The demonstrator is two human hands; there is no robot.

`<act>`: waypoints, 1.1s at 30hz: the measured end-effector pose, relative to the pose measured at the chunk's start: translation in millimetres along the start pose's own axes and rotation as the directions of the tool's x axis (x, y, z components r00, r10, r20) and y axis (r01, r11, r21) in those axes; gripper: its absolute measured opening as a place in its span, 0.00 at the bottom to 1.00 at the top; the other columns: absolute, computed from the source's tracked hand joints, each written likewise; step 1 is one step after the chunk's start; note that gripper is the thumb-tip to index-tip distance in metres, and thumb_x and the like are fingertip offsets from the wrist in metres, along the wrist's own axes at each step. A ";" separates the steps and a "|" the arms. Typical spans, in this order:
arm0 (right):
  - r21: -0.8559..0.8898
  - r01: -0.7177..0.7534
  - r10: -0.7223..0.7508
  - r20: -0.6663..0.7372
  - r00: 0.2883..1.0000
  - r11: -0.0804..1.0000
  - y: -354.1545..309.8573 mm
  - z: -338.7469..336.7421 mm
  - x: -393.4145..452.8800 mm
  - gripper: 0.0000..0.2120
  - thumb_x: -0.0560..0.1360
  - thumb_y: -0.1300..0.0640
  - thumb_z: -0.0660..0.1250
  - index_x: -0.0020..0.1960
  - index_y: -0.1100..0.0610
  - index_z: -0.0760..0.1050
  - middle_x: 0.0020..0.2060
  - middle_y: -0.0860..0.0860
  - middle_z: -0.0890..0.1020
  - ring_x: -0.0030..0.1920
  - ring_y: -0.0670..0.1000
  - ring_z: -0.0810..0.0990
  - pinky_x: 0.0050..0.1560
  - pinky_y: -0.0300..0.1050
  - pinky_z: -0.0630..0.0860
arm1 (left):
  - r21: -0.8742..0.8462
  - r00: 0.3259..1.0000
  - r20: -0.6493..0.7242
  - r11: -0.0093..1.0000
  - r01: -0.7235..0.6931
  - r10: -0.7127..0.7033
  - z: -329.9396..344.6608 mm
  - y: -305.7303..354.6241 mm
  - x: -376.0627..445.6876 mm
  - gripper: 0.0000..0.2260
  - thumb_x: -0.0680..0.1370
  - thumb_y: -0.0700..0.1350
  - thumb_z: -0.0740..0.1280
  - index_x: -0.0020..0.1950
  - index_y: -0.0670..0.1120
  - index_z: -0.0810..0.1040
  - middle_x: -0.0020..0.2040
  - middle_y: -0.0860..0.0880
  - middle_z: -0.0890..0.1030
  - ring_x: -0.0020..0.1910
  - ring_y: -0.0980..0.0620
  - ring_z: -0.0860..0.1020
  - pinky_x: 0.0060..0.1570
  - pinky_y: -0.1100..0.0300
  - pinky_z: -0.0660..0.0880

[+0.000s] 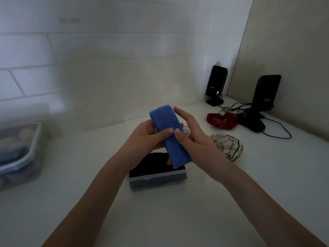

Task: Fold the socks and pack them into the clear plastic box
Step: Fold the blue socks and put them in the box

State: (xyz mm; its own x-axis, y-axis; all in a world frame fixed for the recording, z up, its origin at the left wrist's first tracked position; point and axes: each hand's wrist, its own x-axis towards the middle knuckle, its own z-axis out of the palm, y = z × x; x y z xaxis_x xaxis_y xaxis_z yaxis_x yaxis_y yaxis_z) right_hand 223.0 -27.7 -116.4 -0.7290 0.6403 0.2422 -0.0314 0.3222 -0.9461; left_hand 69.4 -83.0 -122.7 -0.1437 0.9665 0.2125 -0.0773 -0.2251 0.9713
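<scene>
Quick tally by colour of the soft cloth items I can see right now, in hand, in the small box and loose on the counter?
Blue: 1, the blue sock held in both hands.
Black: 1, a dark item in the clear plastic box.
Red: 1, the red scrunchie near the speakers.
Cream with dark stripes: 1, the striped cloth on the counter.
Total: 4

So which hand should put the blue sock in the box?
The left hand, probably. Its fingers grip the folded blue fabric sock directly above the small clear plastic box, while the right hand only pinches it, fingers mostly straight.
</scene>
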 end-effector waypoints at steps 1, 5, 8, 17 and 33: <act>0.021 0.020 -0.020 -0.011 1.000 1.000 0.8 0.3 -0.1 0.20 0.77 0.49 0.62 0.67 0.39 0.62 0.52 0.53 0.81 0.45 0.53 0.84 0.44 0.53 0.82 | 0.000 1.000 -0.010 1.000 -0.007 0.007 -0.9 0.7 -0.7 0.16 0.69 0.50 0.71 0.55 0.48 0.78 0.52 0.49 0.85 0.53 0.48 0.82 0.47 0.60 0.79; 0.020 0.050 -0.049 -0.054 0.997 0.999 2.5 -0.3 -0.8 0.10 0.76 0.56 0.65 0.55 0.52 0.68 0.43 0.58 0.84 0.40 0.52 0.85 0.29 0.50 0.80 | 0.067 0.998 -0.067 0.998 -0.016 0.021 -3.4 1.2 -2.6 0.15 0.68 0.52 0.70 0.53 0.51 0.79 0.49 0.49 0.85 0.50 0.49 0.83 0.46 0.61 0.80; -0.026 0.034 -0.036 -0.074 0.997 0.999 5.4 0.5 -1.1 0.07 0.75 0.56 0.66 0.47 0.56 0.69 0.39 0.53 0.84 0.37 0.49 0.85 0.25 0.46 0.79 | 0.077 0.998 -0.064 0.997 0.006 -0.001 -2.2 1.2 -4.1 0.17 0.68 0.52 0.69 0.55 0.50 0.78 0.50 0.48 0.85 0.51 0.49 0.83 0.48 0.58 0.80; -0.198 0.237 -0.198 0.196 0.960 0.951 4.0 -14.7 -1.9 0.29 0.78 0.70 0.53 0.62 0.37 0.71 0.45 0.46 0.79 0.36 0.44 0.79 0.36 0.39 0.79 | -0.073 0.990 -0.111 0.994 0.079 -0.087 -9.5 4.1 -3.5 0.10 0.78 0.41 0.62 0.57 0.43 0.78 0.52 0.48 0.84 0.50 0.49 0.83 0.42 0.61 0.80; -0.213 0.166 -0.168 0.007 0.986 0.963 9.7 -4.0 0.7 0.10 0.76 0.55 0.64 0.47 0.61 0.77 0.28 0.42 0.71 0.27 0.41 0.68 0.31 0.33 0.65 | 0.053 0.999 -0.053 0.998 0.014 -0.011 -6.1 -1.8 -7.2 0.15 0.72 0.48 0.68 0.58 0.46 0.78 0.48 0.50 0.86 0.49 0.52 0.83 0.43 0.66 0.78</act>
State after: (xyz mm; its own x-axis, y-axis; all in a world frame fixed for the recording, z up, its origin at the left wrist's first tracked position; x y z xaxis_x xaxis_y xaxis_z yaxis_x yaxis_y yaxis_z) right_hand 224.9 -21.3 -124.6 -0.7183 0.5717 0.3965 -0.0054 0.5653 -0.8249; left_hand 64.5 -90.3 -126.7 -0.1951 0.9611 0.1954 -0.0269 -0.2044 0.9785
